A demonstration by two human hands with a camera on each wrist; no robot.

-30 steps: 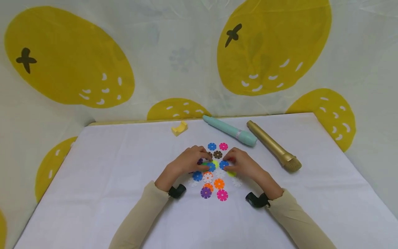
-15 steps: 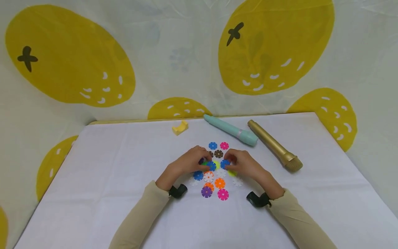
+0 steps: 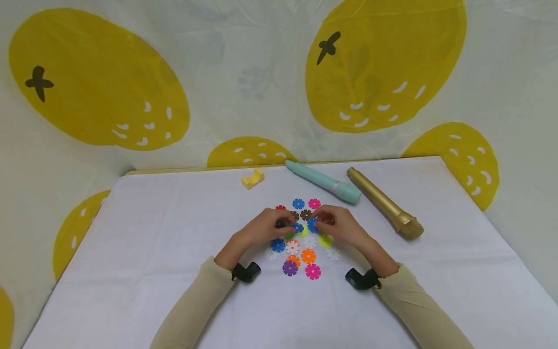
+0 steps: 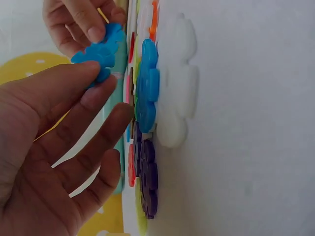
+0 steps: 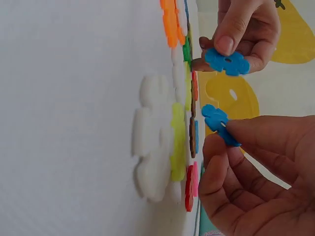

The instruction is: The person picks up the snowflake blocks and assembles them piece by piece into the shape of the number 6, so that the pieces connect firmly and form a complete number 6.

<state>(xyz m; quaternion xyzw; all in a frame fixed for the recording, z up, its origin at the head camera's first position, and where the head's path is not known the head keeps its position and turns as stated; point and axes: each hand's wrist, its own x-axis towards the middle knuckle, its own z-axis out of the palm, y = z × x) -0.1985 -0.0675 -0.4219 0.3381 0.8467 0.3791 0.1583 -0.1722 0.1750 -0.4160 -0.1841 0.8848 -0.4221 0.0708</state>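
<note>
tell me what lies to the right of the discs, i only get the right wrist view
Observer: The head view shows a gold microphone to the right of the discs.
Operator: ok and which ones sit at the near edge
Observer: In the head view, a purple disc on the left and a pink disc on the right.
Operator: anything dark near the left hand
Observer: Yes, the left wrist view shows two dark purple discs below it.

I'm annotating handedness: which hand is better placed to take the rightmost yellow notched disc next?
Probably the right hand: the yellow notched disc lies close to it, farther from the left hand. Each pinches a blue notched disc, though.
</note>
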